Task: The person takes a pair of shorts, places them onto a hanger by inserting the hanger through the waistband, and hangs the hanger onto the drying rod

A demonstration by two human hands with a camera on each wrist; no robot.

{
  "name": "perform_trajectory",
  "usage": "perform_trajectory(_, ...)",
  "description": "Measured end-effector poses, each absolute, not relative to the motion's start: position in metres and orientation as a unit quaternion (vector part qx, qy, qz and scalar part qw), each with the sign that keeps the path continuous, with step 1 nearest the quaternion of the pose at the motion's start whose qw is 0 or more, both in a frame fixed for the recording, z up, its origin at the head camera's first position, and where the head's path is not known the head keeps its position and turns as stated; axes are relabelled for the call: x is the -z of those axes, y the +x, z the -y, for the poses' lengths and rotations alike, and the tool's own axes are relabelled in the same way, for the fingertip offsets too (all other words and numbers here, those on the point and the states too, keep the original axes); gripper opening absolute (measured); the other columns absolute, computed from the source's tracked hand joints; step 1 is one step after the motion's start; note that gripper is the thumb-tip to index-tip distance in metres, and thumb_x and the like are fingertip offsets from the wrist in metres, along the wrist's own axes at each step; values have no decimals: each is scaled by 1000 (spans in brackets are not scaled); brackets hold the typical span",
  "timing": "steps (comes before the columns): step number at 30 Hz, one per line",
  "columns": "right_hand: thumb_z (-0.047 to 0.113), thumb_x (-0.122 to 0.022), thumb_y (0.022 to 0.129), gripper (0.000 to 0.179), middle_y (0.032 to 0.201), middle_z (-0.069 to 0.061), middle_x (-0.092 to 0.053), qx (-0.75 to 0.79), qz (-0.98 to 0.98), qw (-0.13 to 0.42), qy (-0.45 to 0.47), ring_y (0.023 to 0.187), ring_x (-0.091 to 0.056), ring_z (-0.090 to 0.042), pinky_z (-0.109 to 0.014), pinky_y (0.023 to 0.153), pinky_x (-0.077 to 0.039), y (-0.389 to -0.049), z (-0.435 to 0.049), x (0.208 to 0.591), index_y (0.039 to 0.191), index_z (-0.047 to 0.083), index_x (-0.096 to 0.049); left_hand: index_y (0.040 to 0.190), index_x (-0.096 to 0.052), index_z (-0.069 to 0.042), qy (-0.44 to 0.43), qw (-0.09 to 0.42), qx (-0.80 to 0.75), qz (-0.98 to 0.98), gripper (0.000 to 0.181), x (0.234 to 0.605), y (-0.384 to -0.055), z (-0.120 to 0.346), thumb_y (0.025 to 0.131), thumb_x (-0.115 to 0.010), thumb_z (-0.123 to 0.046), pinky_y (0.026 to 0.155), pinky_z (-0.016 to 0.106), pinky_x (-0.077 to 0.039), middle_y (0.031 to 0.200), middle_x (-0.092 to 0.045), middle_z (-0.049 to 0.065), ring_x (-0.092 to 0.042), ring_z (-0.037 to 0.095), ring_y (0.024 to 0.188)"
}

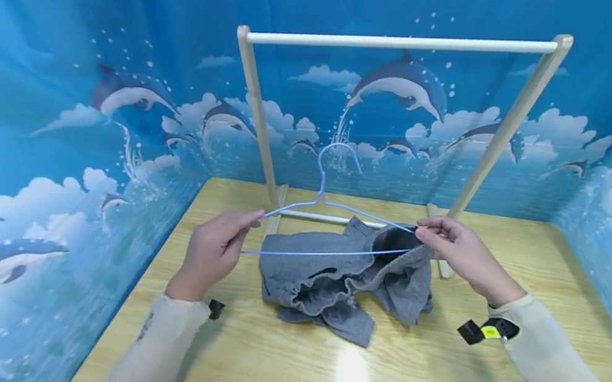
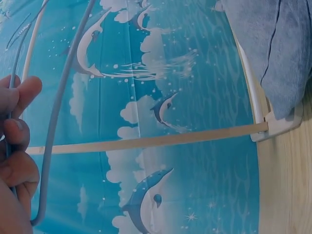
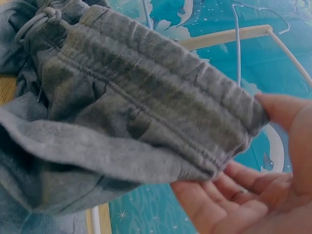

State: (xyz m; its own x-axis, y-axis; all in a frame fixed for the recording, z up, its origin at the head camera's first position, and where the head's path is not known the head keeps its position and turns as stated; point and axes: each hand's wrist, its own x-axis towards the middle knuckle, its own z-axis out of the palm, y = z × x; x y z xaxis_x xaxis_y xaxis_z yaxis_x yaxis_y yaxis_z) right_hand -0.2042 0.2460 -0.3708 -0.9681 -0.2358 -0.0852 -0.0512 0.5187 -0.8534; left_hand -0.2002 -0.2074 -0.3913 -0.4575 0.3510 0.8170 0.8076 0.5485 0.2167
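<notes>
My left hand [image 1: 213,250] grips the left end of a blue wire hanger [image 1: 322,183], its hook pointing up. In the left wrist view, the fingers [image 2: 19,134] curl round the hanger's wire. Grey drawstring pants [image 1: 308,272] hang bunched beneath and behind the hanger, low over the table. My right hand [image 1: 459,251] pinches the elastic waistband at its right end, thumb on one side and fingers on the other. The hanger's right end reaches into the waist opening and is hidden there. A knotted drawstring [image 3: 51,17] shows at the waistband in the right wrist view.
Behind the pants stands a wooden rack with a white top rail [image 1: 400,42], slanted side posts [image 1: 499,136] and a low crossbar [image 1: 309,215]. It rests on a light wood table [image 1: 404,375]. A blue dolphin-print curtain [image 1: 160,32] surrounds the table's back and sides.
</notes>
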Motion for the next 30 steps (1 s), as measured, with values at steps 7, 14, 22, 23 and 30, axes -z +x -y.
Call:
perform_trajectory(7,18,-51,110,56,154,-20,-45,468,-861,69,-188,131,-53,-25,-17,91,-52,-198,-250,373,161,6,-33,131,-73,-12,-339,380,307,804,39,390,-198,209,96,-65,5,81,41,-60,102,-78,4,-75,21,94)
perform_trajectory(14,9,-65,103,36,120,-6,-66,395,-881,-57,-256,101,-61,2,-17,77,-54,-194,-249,382,138,6,-65,131,-73,-11,-348,380,311,799,41,387,-197,212,95,-65,8,78,37,-59,103,-78,5,-75,20,93)
perform_trajectory(22,-1,-82,84,24,100,-2,-78,241,-888,-229,-319,88,-74,-24,-42,69,-58,-195,-246,379,104,13,-82,131,-73,-10,-372,369,313,792,40,382,-196,210,96,-64,8,77,33,-59,102,-78,6,-74,19,92)
perform_trajectory(23,-2,-83,82,25,96,-2,-79,232,-885,-237,-328,84,-74,-23,-41,66,-57,-195,-246,379,102,12,-82,131,-73,-10,-373,369,314,791,40,381,-196,210,96,-64,8,75,33,-59,102,-78,6,-74,19,92)
perform_trajectory(30,-1,-84,79,21,81,0,-76,201,-880,-252,-350,59,-55,-1,-26,51,-44,-194,-242,380,96,11,-82,124,-76,-5,-389,372,330,776,36,385,-198,207,95,-62,10,72,31,-58,98,-78,6,-74,19,88)
